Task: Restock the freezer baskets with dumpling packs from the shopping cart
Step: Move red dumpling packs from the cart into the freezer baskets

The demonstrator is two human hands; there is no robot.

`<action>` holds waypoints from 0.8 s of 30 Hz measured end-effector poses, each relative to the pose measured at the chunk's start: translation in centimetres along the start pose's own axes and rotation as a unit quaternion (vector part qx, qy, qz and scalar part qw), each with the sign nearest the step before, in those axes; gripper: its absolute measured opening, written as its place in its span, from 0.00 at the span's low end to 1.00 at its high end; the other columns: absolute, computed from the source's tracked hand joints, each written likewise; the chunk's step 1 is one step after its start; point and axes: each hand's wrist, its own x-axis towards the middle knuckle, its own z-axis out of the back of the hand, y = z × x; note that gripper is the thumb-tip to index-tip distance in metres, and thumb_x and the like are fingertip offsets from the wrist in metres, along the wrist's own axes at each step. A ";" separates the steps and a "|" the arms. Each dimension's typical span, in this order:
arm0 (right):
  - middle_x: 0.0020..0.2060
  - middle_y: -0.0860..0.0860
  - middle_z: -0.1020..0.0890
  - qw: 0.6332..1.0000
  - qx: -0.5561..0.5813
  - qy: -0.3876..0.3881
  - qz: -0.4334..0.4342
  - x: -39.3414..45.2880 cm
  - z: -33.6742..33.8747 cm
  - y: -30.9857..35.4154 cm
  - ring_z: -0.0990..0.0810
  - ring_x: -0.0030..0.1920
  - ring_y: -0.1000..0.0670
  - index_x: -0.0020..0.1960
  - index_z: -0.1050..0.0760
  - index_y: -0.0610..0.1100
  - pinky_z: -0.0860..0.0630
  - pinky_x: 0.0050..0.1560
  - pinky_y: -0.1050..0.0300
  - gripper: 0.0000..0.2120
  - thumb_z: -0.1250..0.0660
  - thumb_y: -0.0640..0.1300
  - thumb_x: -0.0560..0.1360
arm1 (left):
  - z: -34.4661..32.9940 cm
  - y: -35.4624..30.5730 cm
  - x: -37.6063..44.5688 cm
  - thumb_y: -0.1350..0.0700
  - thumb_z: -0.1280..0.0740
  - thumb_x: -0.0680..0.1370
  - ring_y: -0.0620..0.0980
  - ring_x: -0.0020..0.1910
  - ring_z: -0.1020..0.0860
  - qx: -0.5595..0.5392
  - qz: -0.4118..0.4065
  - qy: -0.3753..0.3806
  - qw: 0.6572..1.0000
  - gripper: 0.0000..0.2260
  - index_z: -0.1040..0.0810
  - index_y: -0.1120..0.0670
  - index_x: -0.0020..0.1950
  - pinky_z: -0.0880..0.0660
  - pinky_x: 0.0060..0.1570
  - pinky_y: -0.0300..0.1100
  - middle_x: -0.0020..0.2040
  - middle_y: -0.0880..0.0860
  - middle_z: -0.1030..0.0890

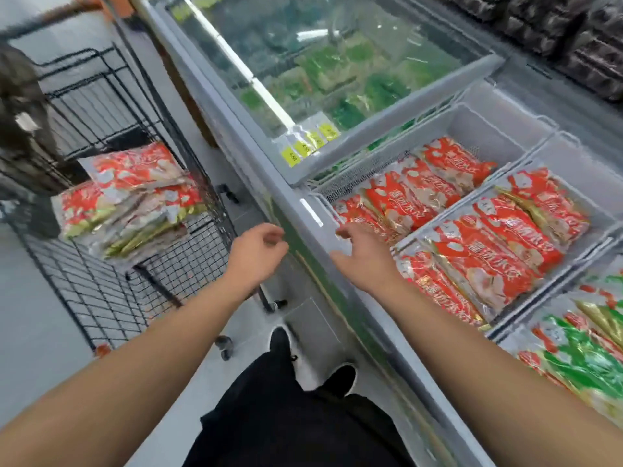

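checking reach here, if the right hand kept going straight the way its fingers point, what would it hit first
Probably the grey freezer rim: the right hand points up and left along it, empty. Depth is unclear, so it might pass just above it, beside the red dumpling packs.

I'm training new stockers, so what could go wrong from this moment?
1. The red dumpling packs sit in a slumped, uneven pile in the shopping cart; pulling one might topple others.
2. Both the left hand and right hand are empty over the freezer rim, so a hasty grab could fumble.
3. The near basket looks crowded; added packs may overhang.
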 end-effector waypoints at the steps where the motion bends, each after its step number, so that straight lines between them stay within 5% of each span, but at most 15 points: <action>1: 0.62 0.43 0.22 1.000 -0.004 0.007 0.011 0.4 -0.9 1.0 0.25 0.62 0.43 0.66 0.25 0.41 0.32 0.60 0.56 0.22 0.30 0.44 0.73 | 0.7 1.2 -0.3 0.56 0.31 0.77 0.46 0.52 0.19 -0.008 0.012 -0.007 1.000 0.12 0.19 0.53 0.61 0.27 0.56 0.37 0.53 0.48 0.17; 11: 0.63 0.46 0.24 0.982 -0.075 0.156 0.075 4.2 -14.6 11.1 0.25 0.63 0.45 0.67 0.27 0.45 0.33 0.65 0.52 0.20 0.32 0.46 0.76 | 7.7 16.7 -2.1 0.57 0.31 0.77 0.48 0.55 0.20 -0.059 0.171 -0.044 0.982 0.13 0.19 0.54 0.62 0.25 0.60 0.41 0.57 0.49 0.17; 14: 0.64 0.50 0.24 0.968 -0.130 0.197 0.084 5.4 -19.0 13.1 0.25 0.64 0.48 0.67 0.27 0.48 0.38 0.67 0.53 0.20 0.33 0.47 0.76 | 8.8 21.5 -2.4 0.55 0.30 0.77 0.48 0.54 0.20 -0.054 0.205 -0.024 0.977 0.15 0.20 0.54 0.64 0.28 0.58 0.38 0.60 0.49 0.18; 18: 0.63 0.46 0.23 0.953 -0.165 0.238 0.091 7.3 -23.8 14.0 0.24 0.63 0.43 0.68 0.26 0.47 0.27 0.64 0.49 0.19 0.33 0.45 0.77 | 8.5 27.3 -2.5 0.53 0.30 0.77 0.51 0.58 0.20 -0.018 0.246 0.023 0.969 0.17 0.22 0.51 0.66 0.28 0.59 0.40 0.63 0.50 0.19; 24: 0.57 0.47 0.18 0.910 -0.266 0.298 0.109 9.3 -28.9 12.6 0.21 0.57 0.41 0.60 0.19 0.49 0.25 0.61 0.47 0.13 0.35 0.42 0.77 | 6.3 32.9 -2.6 0.48 0.30 0.76 0.55 0.59 0.21 0.034 0.253 0.104 0.961 0.16 0.20 0.48 0.64 0.25 0.58 0.45 0.59 0.50 0.17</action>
